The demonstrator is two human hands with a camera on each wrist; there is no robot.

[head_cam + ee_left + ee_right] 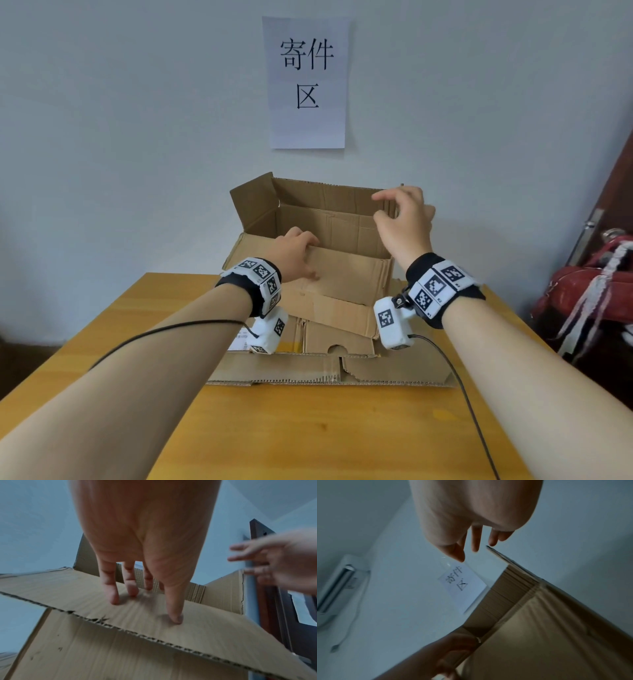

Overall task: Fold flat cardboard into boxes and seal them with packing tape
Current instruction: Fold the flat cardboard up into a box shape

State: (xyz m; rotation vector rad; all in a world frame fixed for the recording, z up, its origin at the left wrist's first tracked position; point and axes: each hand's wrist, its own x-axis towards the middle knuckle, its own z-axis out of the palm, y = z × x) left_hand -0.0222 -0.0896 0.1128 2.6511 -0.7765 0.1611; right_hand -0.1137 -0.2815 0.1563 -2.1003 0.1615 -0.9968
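Note:
A brown cardboard box [329, 222] stands open on the table, its far and left flaps upright. My left hand [296, 253] rests on the near flap [349, 277], which folds out towards me. In the left wrist view the left hand [145, 609] has its straight fingers [114, 599] and thumb pressing the same upper face of that flap [85, 595]. My right hand [404, 216] hovers above the box's right side, fingers loose, holding nothing. In the right wrist view the right hand [476, 550] is just short of the upright right flap [505, 595], apart from its corner.
Flat cardboard sheets [342, 366] lie under the box on the wooden table [308, 428]. A paper sign [306, 82] hangs on the wall behind. A red bag [589, 291] sits off the table's right edge. A black cable [462, 387] trails from my right wrist.

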